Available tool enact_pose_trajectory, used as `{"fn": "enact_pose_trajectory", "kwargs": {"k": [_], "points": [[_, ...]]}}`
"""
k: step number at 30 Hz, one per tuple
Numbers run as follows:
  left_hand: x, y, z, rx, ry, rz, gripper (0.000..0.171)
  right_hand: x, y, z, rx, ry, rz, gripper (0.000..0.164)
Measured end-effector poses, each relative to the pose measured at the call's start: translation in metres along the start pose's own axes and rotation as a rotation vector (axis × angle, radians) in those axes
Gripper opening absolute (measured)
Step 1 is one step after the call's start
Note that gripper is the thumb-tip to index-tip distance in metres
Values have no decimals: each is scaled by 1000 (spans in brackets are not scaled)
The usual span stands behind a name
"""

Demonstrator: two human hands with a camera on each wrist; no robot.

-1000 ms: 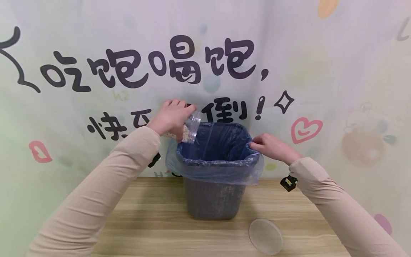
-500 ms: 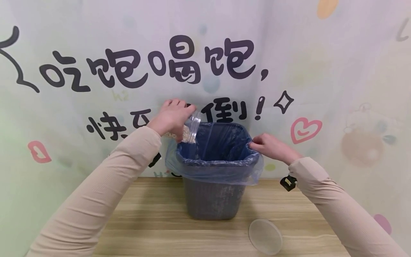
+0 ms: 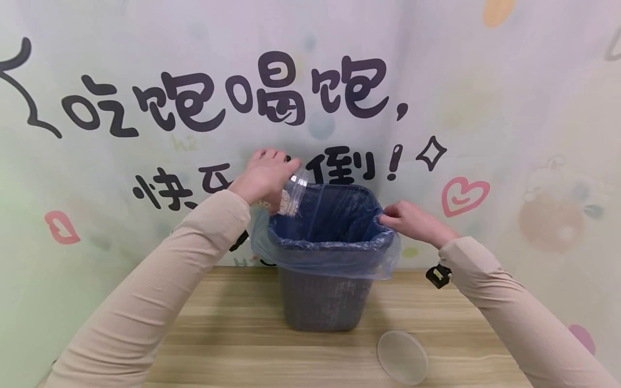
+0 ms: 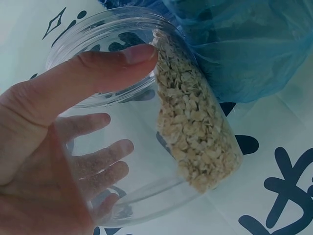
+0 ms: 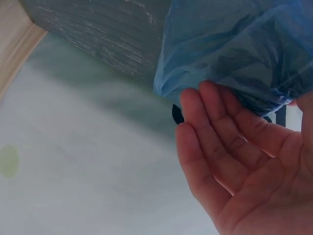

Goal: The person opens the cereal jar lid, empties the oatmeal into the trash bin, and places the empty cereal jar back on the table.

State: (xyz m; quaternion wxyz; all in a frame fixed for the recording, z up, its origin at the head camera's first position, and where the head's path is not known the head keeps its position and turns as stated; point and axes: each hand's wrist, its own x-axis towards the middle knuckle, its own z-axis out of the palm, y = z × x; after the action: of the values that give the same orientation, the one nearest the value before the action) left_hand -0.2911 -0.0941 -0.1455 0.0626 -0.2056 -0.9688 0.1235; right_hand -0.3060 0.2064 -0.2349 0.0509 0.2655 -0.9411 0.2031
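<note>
"What's closest?"
"A round lid (image 3: 402, 357) on the table (image 3: 233, 339), then the bin (image 3: 322, 304). My right hand (image 3: 412, 220) pinches its blue liner (image 3: 330, 262); my left hand (image 3: 264, 175) wraps the clear jar (image 3: 297, 188) of oats (image 4: 195, 117), tipped at the left rim."
"The step?"
"Pouring out, I'd judge; next calls for a steeper tilt."
"Unclear?"
"Whether flakes are falling. The bin's floor is hidden, and my hand covers some backdrop lettering (image 3: 344, 165)."

table (image 3: 218, 334): lt. brown, wood-grain surf.
bin (image 3: 325, 304): dk. gray, upright, twd. rear ctr.
lid (image 3: 402, 357): rnd., pale, lying flat, nr. bin's frt. R side, apart
</note>
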Motion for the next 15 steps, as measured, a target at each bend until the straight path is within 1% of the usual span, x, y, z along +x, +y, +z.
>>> {"fn": "enact_pose_trajectory", "kwargs": {"k": [3,9,15], "points": [[0,-1,0,-16,-3,1,103,0,0,-1,-1,-1,1,28],[0,-2,0,-21,-7,6,103,1,1,-3,9,-24,-22,28],[0,-5,0,-47,-3,5,104,2,0,-5,0,-38,-40,27]]}}
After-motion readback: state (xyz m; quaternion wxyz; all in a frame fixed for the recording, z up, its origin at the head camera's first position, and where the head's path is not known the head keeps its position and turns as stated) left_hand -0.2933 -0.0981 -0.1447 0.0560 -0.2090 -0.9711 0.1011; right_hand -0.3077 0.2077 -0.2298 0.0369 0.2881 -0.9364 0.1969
